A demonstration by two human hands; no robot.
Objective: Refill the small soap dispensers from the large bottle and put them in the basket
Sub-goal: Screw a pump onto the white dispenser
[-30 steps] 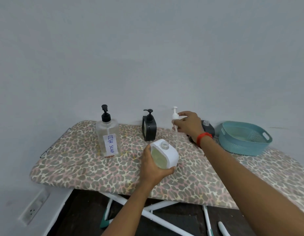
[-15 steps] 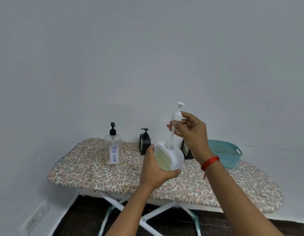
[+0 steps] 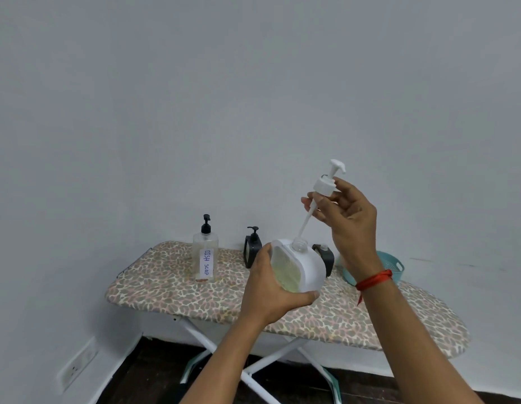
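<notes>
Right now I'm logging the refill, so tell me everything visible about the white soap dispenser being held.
The white soap dispenser is a rounded, squarish plastic body with a translucent side panel showing pale yellowish liquid. Its clear neck is uncapped. The left hand grips it, tilted, above the ironing board. The right hand holds its white pump raised, the tube's tip at the neck.

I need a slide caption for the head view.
Left hand holds the white dispenser; right hand holds its pump, tube tip at the open neck.
</notes>
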